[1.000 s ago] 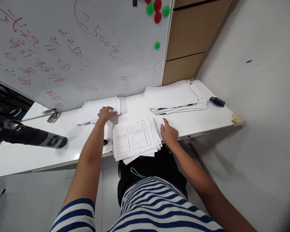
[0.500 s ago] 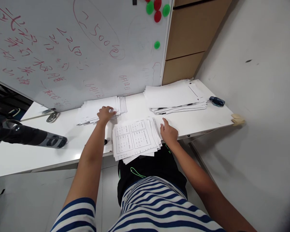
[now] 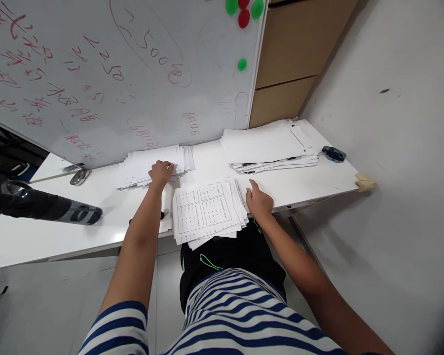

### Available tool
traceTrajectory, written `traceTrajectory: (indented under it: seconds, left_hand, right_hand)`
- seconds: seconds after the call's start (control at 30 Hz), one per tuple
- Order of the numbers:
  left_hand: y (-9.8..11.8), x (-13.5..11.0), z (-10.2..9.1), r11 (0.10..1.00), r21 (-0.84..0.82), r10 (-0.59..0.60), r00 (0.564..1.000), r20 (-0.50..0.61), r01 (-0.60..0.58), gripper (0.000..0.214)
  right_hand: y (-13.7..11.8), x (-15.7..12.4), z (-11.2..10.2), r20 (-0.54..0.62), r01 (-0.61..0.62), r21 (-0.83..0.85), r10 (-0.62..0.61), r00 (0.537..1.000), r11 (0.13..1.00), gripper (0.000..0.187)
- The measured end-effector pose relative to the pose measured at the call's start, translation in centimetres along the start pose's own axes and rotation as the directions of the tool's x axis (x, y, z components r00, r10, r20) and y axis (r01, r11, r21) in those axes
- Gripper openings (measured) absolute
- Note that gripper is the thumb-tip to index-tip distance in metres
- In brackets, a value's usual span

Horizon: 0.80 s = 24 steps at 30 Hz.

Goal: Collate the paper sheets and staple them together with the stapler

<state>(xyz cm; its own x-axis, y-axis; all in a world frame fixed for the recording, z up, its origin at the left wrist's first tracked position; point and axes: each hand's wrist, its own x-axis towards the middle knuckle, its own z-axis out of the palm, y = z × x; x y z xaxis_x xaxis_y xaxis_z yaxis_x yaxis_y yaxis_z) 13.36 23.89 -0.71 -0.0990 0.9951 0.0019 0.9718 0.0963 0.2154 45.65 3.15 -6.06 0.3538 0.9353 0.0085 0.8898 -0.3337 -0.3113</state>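
Observation:
A stack of printed sheets with four grids lies at the near edge of the white table. My right hand rests at the stack's right edge with curled fingers. My left hand lies on a pile of blank white sheets further back, its fingers bent over the top sheet. Whether it grips a sheet I cannot make out. A black pen shows just beside my left forearm.
A third, larger paper pile sits at the back right, with a dark stapler beside it. A whiteboard with red writing and magnets leans behind the table. A black and grey cylinder lies at the left.
Both hands stay where they were. The view has shifted slightly, nothing on the table has moved.

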Motion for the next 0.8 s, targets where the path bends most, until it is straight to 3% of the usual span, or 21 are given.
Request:
traceTrajectory:
  seconds: [0.23,0.37,0.47,0.57,0.67,0.73,0.8]
  left_hand:
    - [1.2,-0.6,0.0,0.999,-0.024,-0.033,0.995,-0.096,0.031,0.039]
    - [1.5,-1.0,-1.8,0.953,-0.289,-0.141,0.973,-0.180,0.085,0.035]
    - [2.0,-2.3,-3.9,0.859,-0.511,-0.144,0.954,-0.264,-0.012,0.029]
    - [3.4,-5.2,-6.8,0.651,-0.750,-0.127,0.958,-0.256,-0.114,0.029]
    - [5.2,-10.0,-10.6,0.319,-0.930,-0.053,0.976,-0.210,-0.183,0.035]
    - [6.0,-13.6,-12.9,0.125,-0.965,0.000,0.973,-0.232,-0.230,0.034]
    - [6.4,-16.9,-14.2,-0.032,-0.959,-0.020,0.960,-0.280,-0.281,0.031]
  right_hand:
    - [0.0,0.0,0.0,-0.028,0.001,-0.011,-0.002,1.000,1.000,0.048]
    - [-0.1,-0.2,-0.1,-0.044,0.006,0.004,-0.006,0.999,1.000,0.047]
    - [0.0,-0.2,0.0,-0.041,0.001,0.029,0.001,0.999,1.000,0.047]
    - [0.4,0.0,0.0,-0.042,0.001,0.114,0.003,0.999,0.993,0.048]
    - [0.6,-0.5,-0.8,-0.054,0.037,0.367,-0.018,0.998,0.930,0.049]
    - [0.0,-1.7,-2.1,-0.081,0.085,0.623,-0.044,0.996,0.778,0.054]
    - [-1.2,-3.8,-3.6,-0.115,0.140,0.832,-0.081,0.990,0.537,0.062]
